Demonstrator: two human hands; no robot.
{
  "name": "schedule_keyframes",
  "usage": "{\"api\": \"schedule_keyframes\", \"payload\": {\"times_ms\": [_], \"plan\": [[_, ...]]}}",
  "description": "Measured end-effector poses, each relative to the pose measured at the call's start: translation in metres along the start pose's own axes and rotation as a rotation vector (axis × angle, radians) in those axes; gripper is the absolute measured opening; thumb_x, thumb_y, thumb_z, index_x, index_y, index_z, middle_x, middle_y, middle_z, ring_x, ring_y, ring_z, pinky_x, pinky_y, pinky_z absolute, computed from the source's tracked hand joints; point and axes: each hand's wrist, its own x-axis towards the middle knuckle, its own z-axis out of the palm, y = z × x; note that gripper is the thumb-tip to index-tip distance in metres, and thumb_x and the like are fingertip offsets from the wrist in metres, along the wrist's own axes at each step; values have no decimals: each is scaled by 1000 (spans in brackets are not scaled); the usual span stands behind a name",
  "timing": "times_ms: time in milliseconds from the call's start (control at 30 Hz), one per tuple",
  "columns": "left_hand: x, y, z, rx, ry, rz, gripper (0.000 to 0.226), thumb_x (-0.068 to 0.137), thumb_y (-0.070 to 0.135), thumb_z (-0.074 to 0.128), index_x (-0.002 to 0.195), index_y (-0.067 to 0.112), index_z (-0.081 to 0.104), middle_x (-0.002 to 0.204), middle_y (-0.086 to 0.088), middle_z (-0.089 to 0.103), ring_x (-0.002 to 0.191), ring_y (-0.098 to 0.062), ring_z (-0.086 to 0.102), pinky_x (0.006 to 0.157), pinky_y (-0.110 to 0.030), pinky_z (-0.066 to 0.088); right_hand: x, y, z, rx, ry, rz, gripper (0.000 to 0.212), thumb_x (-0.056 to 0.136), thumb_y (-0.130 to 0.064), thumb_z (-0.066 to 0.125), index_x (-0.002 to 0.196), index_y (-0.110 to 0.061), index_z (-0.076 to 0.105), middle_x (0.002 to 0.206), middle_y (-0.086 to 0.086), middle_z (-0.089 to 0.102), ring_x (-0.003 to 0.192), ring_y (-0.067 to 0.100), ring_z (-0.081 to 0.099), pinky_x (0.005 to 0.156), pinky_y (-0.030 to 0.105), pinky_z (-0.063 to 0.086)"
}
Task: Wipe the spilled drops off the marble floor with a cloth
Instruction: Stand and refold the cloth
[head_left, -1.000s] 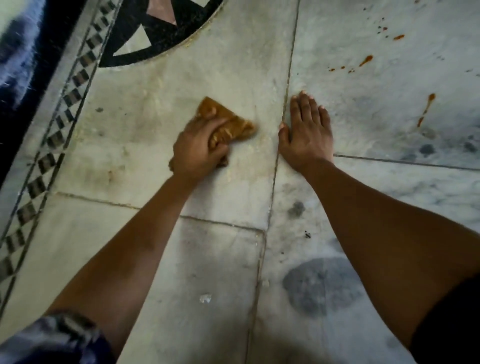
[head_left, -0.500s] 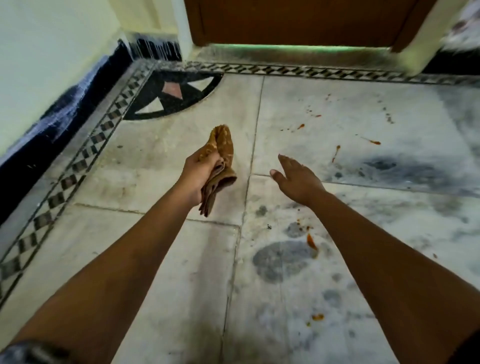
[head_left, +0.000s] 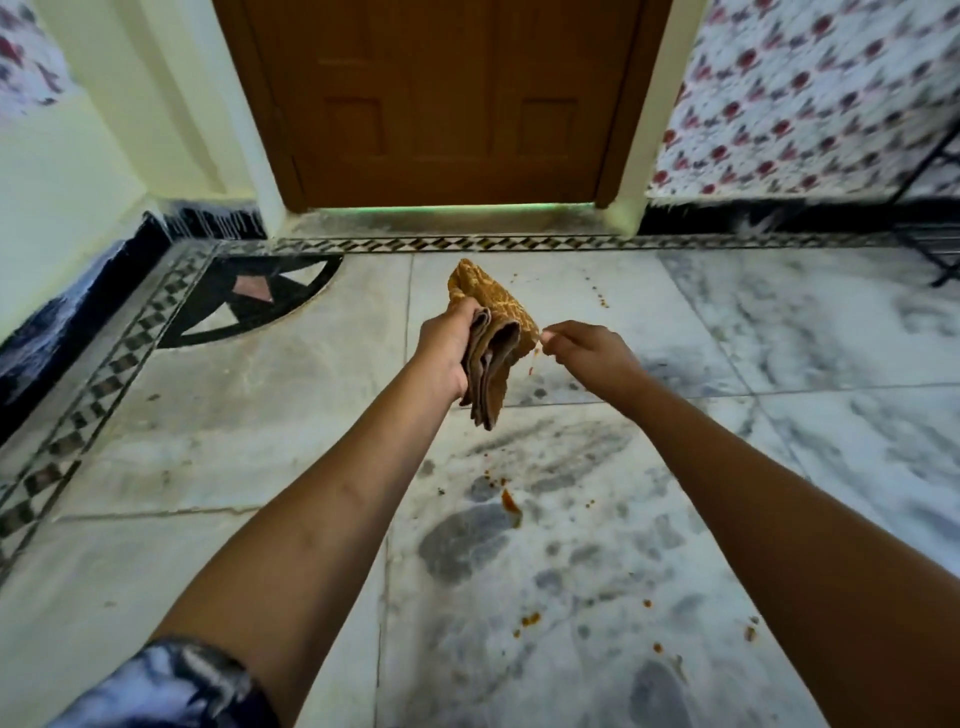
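– Gripping the cloth (head_left: 493, 338) w/ the L hand (head_left: 447, 348), yes? Where's it at?
– Yep. Centre of the frame, held up off the marble floor (head_left: 779, 338), folded in layers. Fingers are wrapped round its left side, the upper end pokes up past the knuckles, and the lower end hangs below the wrist.
– And the R hand (head_left: 587, 353)?
– Just right of the cloth, fingers curled in, thumb & forefinger tips brought together at the cloth's right corner. Can't tell if they actually pinch the fabric or sit just beside it.
– And the spill?
– Plenty of orange drops (head_left: 510, 501) on the floor. Biggest streak is below the cloth, btwn the two forearms. A scatter of small ones sits lower centre & lower right, and a thin line of specks upper centre, right of the cloth's top.
– Rest of the room?
– Brown door (head_left: 447, 104) top centre, w/ a checkered border (head_left: 467, 243) running along the floor in front of it & down the left side. Black quarter-circle inlay (head_left: 228, 270) at left centre. Flowered fabric (head_left: 805, 93) upper right. Patterned sleeve (head_left: 171, 686) in the lower left corner, on the L arm.
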Motion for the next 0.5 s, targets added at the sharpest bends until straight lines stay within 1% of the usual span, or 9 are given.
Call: {"api": "schedule_keyframes", "payload": {"times_ms": [33, 100, 167, 200, 267, 333, 433, 467, 500], "plan": [[-4, 2, 8, 12, 3, 7, 19, 86, 23, 59, 76, 7, 62, 68, -11, 63, 57, -24, 61, 50, -26, 54, -5, -1, -2, 118, 22, -1, 26, 94, -36, 50, 107, -18, 64, 106, 6, 67, 98, 24, 62, 82, 33, 48], [-11, 2, 26, 60, 15, 10, 17, 86, 22, 59, 80, 7, 62, 71, -10, 64, 59, -23, 62, 48, -26, 52, -17, 0, -7, 297, 9, 8, 25, 93, -34, 52, 103, -15, 65, 104, 6, 68, 97, 22, 63, 71, 25, 48], [-18, -2, 40, 126, 34, 17, 17, 88, 25, 57, 81, 10, 61, 75, -8, 64, 64, -21, 62, 54, -27, 52, -28, 4, -13, 360, -99, -4, 28, 91, -37, 56, 106, -15, 65, 107, 4, 67, 97, 17, 63, 64, 15, 48], [-21, -2, 46, 155, 42, 26, 18, 89, 27, 55, 83, 11, 61, 78, -7, 64, 66, -20, 62, 58, -28, 53, -31, 6, -16, 345, -148, -25, 31, 88, -39, 59, 108, -15, 65, 107, 3, 67, 97, 16, 62, 65, 13, 47], [-24, 0, 54, 200, 47, 46, 21, 91, 30, 52, 90, 12, 63, 84, -6, 65, 72, -20, 63, 65, -29, 53, -31, 11, -21, 259, -148, -82, 37, 82, -43, 66, 109, -17, 66, 105, 0, 68, 96, 13, 62, 74, 20, 46], [-28, 5, 61, 235, 50, 55, 24, 92, 29, 48, 97, 12, 63, 85, -6, 66, 74, -20, 64, 63, -28, 52, -28, 13, -26, 227, -65, -120, 36, 78, -41, 72, 104, -17, 68, 98, -3, 70, 89, 9, 62, 72, 21, 45], [-38, 19, 63, 303, 82, 56, 21, 94, 25, 45, 88, 11, 60, 81, -7, 63, 72, -20, 61, 58, -29, 49, -21, 7, -28, 302, -33, -146, 18, 81, -31, 71, 92, -17, 68, 80, -7, 66, 76, 7, 60, 66, 21, 45], [-39, 21, 61, 318, 103, 54, 19, 92, 22, 45, 83, 11, 58, 80, -8, 61, 72, -21, 60, 59, -30, 49, -16, 7, -26, 321, -32, -141, 8, 85, -25, 67, 85, -16, 67, 75, -6, 63, 73, 10, 58, 67, 24, 45], [-41, 25, 57, 323, 126, 55, 16, 90, 18, 45, 81, 11, 56, 79, -9, 59, 73, -22, 58, 62, -31, 49, -12, 4, -24, 347, -25, -121, 10, 87, -18, 62, 79, -16, 64, 71, -5, 61, 71, 13, 55, 68, 29, 44]]}}
